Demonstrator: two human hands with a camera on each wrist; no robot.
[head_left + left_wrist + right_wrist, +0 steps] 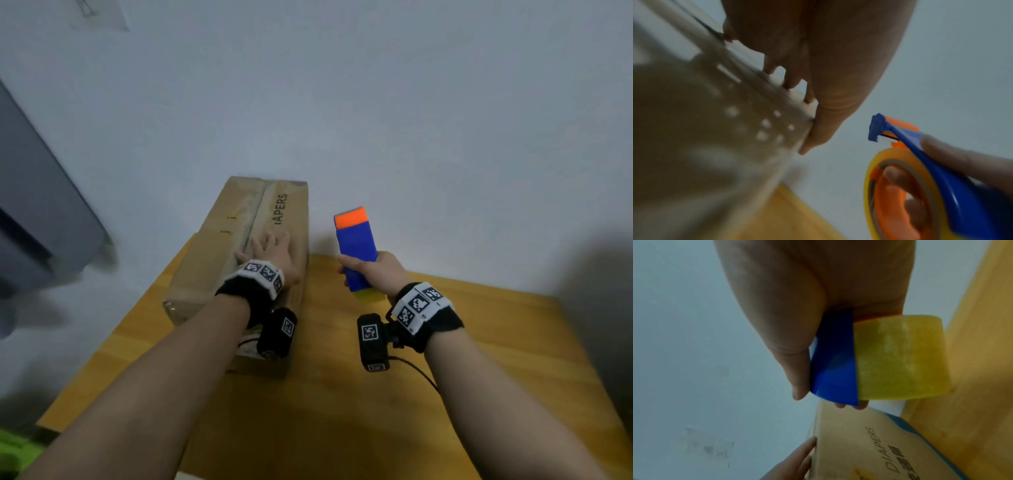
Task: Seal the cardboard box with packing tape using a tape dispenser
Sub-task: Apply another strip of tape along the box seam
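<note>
While your left hand (274, 251) is lying flat with fingers spread on top of the cardboard box (219, 253), pressing beside the centre seam, your right hand (373, 274) is gripping the blue and orange tape dispenser (356, 253), fingers curled through its core. You are holding it in the air just right of the box, its yellowish packing tape (900, 356) roll loaded. The box is sitting on the wooden table (445, 394).

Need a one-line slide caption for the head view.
Left hand flat on the cardboard box; right hand holds the tape dispenser beside it.
</note>
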